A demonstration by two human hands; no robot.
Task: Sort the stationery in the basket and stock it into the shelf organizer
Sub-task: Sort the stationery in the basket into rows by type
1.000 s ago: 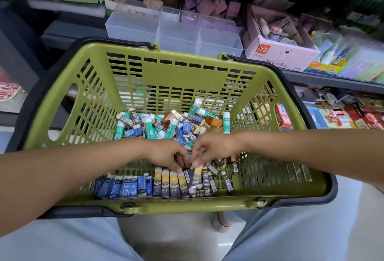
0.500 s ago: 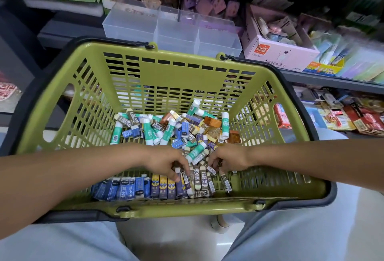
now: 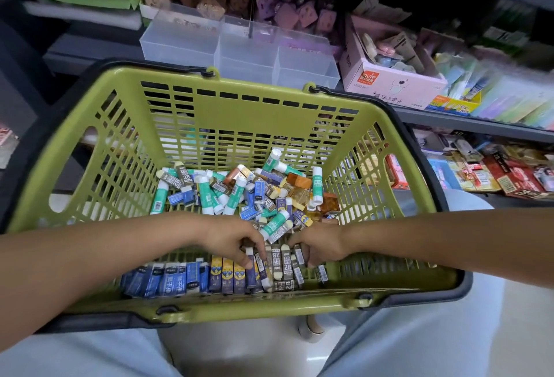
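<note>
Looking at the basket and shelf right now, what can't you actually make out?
- Head view: the fingertips of the left hand and right hand are buried among the erasers, so their grip is unclear.
- Clear organizer: its floor is hidden by the green basket rim and frosted walls.
- Right-edge shelf packets: blurred, cut off.

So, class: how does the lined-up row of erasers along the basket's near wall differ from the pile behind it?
The row of erasers stands side by side, grouped by colour; the pile lies jumbled at all angles. The row holds only erasers; the pile also holds green glue sticks and amber blocks. Both sit in the green basket.
</note>
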